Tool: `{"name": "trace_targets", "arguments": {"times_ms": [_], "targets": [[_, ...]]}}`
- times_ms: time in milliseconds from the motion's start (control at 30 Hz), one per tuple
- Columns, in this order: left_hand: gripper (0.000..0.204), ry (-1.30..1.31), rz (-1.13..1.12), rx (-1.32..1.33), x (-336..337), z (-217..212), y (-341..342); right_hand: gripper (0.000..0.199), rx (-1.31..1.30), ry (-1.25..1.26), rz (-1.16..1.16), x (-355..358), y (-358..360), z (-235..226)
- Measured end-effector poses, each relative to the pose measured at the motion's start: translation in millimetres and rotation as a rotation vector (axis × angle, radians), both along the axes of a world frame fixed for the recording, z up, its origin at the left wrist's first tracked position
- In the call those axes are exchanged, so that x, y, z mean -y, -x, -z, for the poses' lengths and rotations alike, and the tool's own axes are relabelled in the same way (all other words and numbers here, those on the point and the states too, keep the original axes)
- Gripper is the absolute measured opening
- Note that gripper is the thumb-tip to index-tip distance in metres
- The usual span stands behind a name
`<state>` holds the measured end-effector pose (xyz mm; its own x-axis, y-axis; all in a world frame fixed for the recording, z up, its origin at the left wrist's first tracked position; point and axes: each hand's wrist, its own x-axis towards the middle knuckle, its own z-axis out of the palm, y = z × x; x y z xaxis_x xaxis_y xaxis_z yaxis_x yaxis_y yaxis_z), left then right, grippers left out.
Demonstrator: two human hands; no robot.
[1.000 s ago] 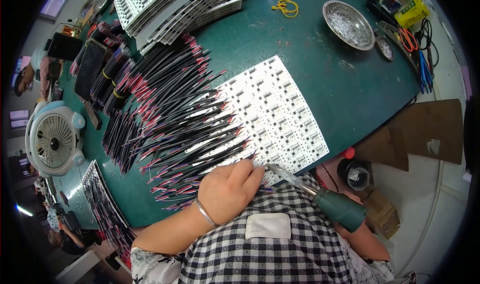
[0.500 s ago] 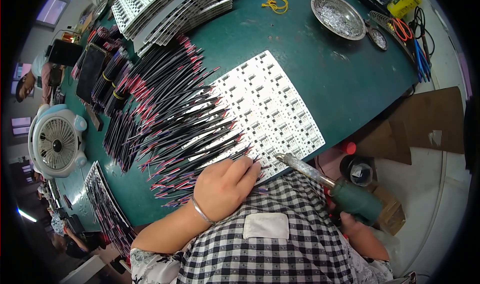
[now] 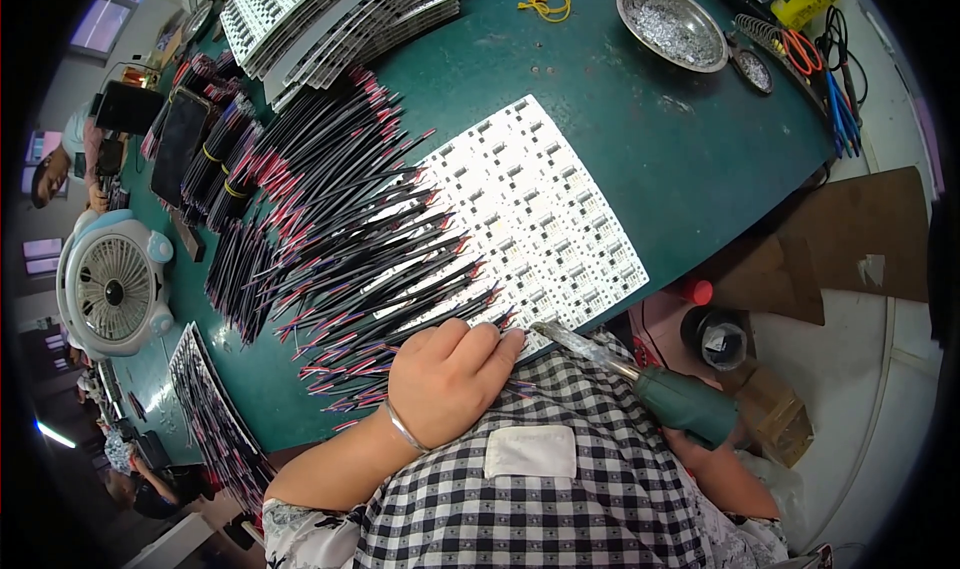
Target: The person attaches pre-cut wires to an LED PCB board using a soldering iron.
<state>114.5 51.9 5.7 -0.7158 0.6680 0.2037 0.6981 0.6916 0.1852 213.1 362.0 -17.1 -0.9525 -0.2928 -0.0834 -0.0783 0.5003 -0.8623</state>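
Note:
My left hand (image 3: 445,379) is closed at the near edge of a white circuit board panel (image 3: 545,209), its fingertips pinched on a thin wire that they mostly cover. Across the panel's left part lie rows of black-sheathed wires (image 3: 370,249) with red, white and blue ends, several reaching the pads. In my right hand (image 3: 705,454) is a soldering iron (image 3: 685,404) with a green handle. Its metal tip touches or hovers just above the panel's near edge, right beside my left fingertips; contact cannot be made out. The handle hides part of my right fingers.
Stacked panels (image 3: 320,29) stand at the back left, near bundled wires (image 3: 235,159) and a fan (image 3: 112,287). A metal bowl (image 3: 672,29) of solder bits sits at the far right, with cutters (image 3: 845,119) beside it. Yellow ties (image 3: 545,6) lie behind the panel.
My right hand has brought the soldering iron leftward and a little down, so its tip is closer to my left fingertips. The left hand has barely shifted.

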Motion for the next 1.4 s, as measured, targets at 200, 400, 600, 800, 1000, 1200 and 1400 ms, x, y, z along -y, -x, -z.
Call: {"name": "trace_targets", "arguments": {"times_ms": [200, 400, 600, 800, 1000, 1200, 1400], "targets": [[0.027, -0.055, -0.042, 0.054, -2.9, 0.3, -0.1, 0.025, -0.263, -0.021, -0.087, 7.8, 16.4, 0.1], [0.027, -0.047, -0.046, 0.083, -2.8, -2.4, -0.8, 0.027, -0.048, 0.097, 0.032, 7.4, 12.8, -5.0], [0.028, -0.054, -0.037, 0.059, -3.2, 0.1, 0.4, 0.029, -0.126, 0.131, 0.005, -1.5, 5.8, 3.6], [0.031, -0.073, -0.049, 0.064, -1.8, -0.1, -1.9, 0.032, -0.062, 0.183, 0.016, -2.8, 3.1, 8.4], [0.029, -0.103, -0.033, 0.057, -3.2, 0.9, -1.0, 0.033, -0.057, 0.165, 0.014, -2.2, 3.1, 7.9], [0.027, -0.052, -0.014, 0.034, -6.3, -1.9, -2.5, 0.032, -0.245, -0.106, -0.19, -4.2, 11.1, 12.8], [0.028, 0.038, 0.02, 0.088, -10.4, -8.4, 1.3, 0.026, 0.089, 0.171, 0.129, -1.2, 4.5, 9.3]]}}
